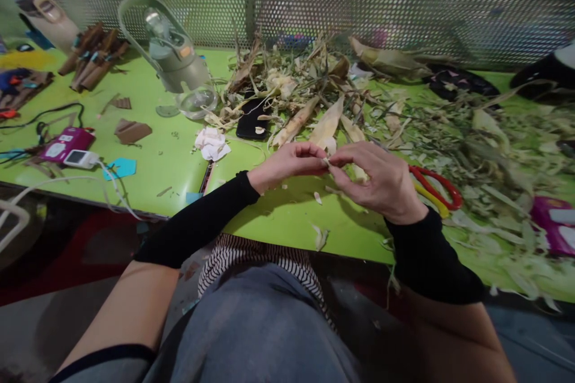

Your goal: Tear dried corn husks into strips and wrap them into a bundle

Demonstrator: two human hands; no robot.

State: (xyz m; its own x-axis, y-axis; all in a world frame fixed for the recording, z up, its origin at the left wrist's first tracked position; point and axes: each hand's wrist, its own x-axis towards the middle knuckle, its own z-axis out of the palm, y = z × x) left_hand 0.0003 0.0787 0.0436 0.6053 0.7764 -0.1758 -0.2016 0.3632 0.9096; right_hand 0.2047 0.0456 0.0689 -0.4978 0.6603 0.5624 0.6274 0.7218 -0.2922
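My left hand (296, 163) and my right hand (375, 178) meet over the front of the green table. Fingertips of both hands pinch a small pale strip (327, 161) that looks like husk; most of it is hidden by the fingers. Just beyond them lie dry corn husks (327, 124), some long and folded. Loose husk scraps (320, 237) are on the table below the hands. Beside my right wrist are red and yellow looped handles (442, 187), like those of scissors, with their far part hidden.
A black phone (252, 118) lies partly under husks, near a crumpled tissue (212, 143). A handled bottle (179, 63) stands behind. Leftward are a magenta box (67, 145) with cables and bundled brown rolls (95, 57). Shredded husk (489, 191) spreads right. Perforated metal mesh (359, 6) closes the back.
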